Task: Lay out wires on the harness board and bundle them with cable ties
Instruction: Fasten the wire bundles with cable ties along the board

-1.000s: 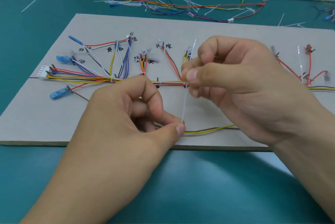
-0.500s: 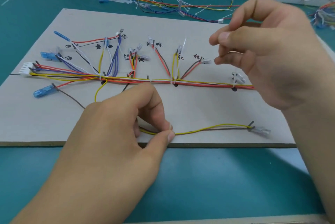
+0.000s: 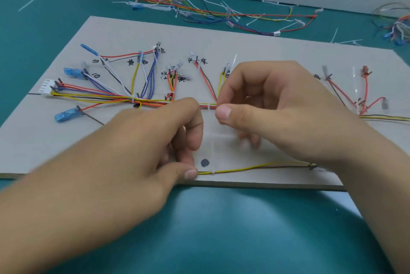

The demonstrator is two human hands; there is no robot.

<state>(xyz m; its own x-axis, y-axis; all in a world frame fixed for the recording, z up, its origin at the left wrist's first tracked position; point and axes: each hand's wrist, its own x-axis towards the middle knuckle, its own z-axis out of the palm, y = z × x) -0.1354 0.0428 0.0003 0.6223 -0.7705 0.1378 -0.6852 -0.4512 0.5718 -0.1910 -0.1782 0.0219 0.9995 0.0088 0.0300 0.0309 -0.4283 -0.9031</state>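
A: Since half a second ago the right hand [image 3: 277, 105] has dropped from the air to the trunk [image 3: 155, 103] on the board [image 3: 266, 52].
B: Its grip?
A: Thumb and forefinger pinched beside a white tie [image 3: 208, 108] there; whether they hold it, I cannot tell from here.
B: Left hand [image 3: 159, 140]?
A: Clenched on the yellow-brown pair [image 3: 244, 169] by the board's near edge. A second tie [image 3: 212, 172] wraps that pair, just beside the thumb. Loose wires [image 3: 199, 7] lie on the worktop [image 3: 44, 29] behind the board.
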